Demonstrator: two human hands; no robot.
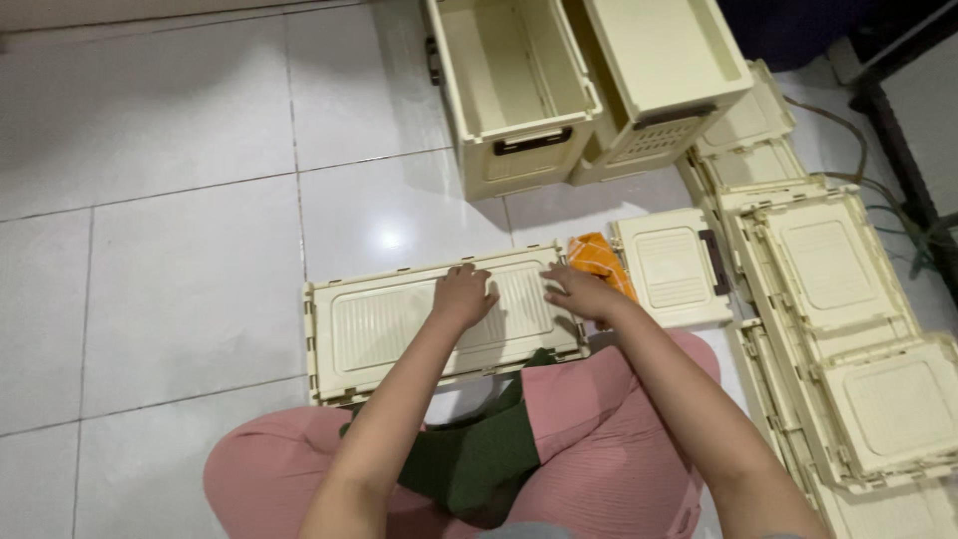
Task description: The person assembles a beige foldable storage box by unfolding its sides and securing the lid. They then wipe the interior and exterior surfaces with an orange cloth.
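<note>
1. The floor (pixel 180 200) was glossy white tile with thin grey grout lines, and a ceiling light showed as a bright spot on it just beyond the near panel.
2. A long cream plastic panel (pixel 399 324) with a ribbed centre lay flat on the tiles, directly ahead of the person's folded legs in pink trousers (pixel 599 449).
3. The left hand (pixel 462 295) rested on the panel's ribbed middle, fingers curled loosely down, pressing rather than gripping.
4. The right hand (pixel 582 292) lay spread, palm down, on the panel's right end, grasping nothing.
5. A small orange packet (pixel 599 260) sat on the floor just beyond the right hand, touching the panel's far right corner.
6. To its right lay a smaller cream lid (pixel 671 268) with a dark handle on its right edge.
7. Farther back stood an open cream storage crate (pixel 509 90), and a second crate (pixel 664 70) leaned beside it on the right.
8. Along the right side, more folded cream panels (pixel 848 329) lay in a row from far to near.
9. Cables (pixel 858 150) trailed over the tiles at the far right, near dark furniture legs (pixel 898 140).
</note>
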